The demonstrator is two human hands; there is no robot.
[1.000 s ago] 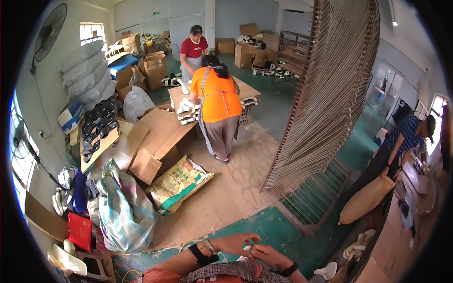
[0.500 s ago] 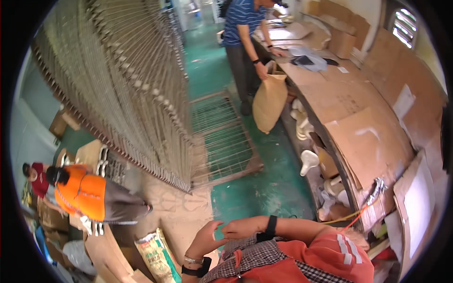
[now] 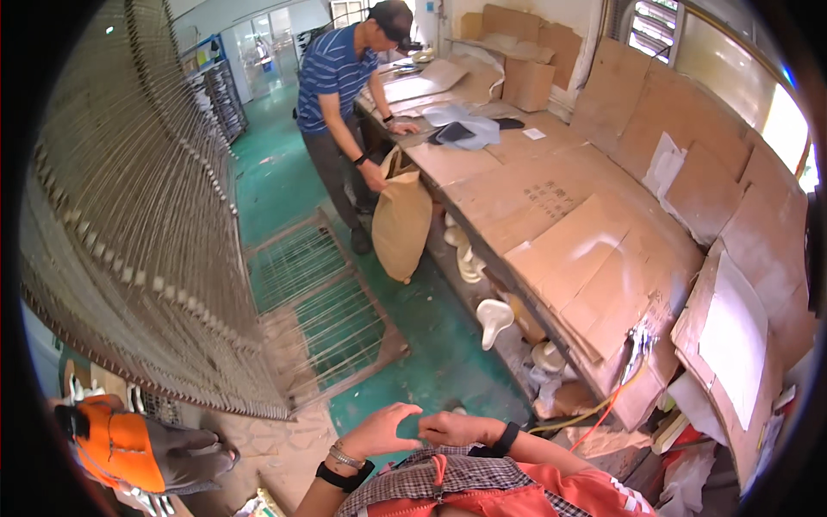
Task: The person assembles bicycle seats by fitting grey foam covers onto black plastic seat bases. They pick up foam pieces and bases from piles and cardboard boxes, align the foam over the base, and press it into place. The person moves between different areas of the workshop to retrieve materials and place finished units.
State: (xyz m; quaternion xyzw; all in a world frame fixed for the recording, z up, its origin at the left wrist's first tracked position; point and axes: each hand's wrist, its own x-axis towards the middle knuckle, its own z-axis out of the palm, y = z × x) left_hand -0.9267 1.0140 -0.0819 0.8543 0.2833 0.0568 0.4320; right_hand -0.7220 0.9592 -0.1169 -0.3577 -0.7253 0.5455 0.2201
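Observation:
My two hands are raised close together in front of my checked apron [image 3: 413,487], above the green floor. My left hand [image 3: 388,431] wears a metal bracelet and a black wristband, its fingers curved and apart from the thumb with nothing seen between them. Just beside it, the fingers of my right hand [image 3: 452,428] are curled in; whatever they may hold is hidden. A black band [image 3: 506,439] is round that wrist too. Neither hand touches the long cardboard-covered workbench [image 3: 551,250] on the right.
A person in a striped blue shirt [image 3: 332,73] grips a tan sack [image 3: 402,226] beside the bench. Pale saddle-shaped parts [image 3: 494,323] lie underneath. A tall wire rack [image 3: 146,241] stands left, with a hinged frame [image 3: 323,302] near the floor. Someone in an orange vest [image 3: 116,444] bends over at lower left.
My view has turned up and to the right, so the rack and the people appear further left. Both hands stay raised close together. The person by the bench still holds the sack.

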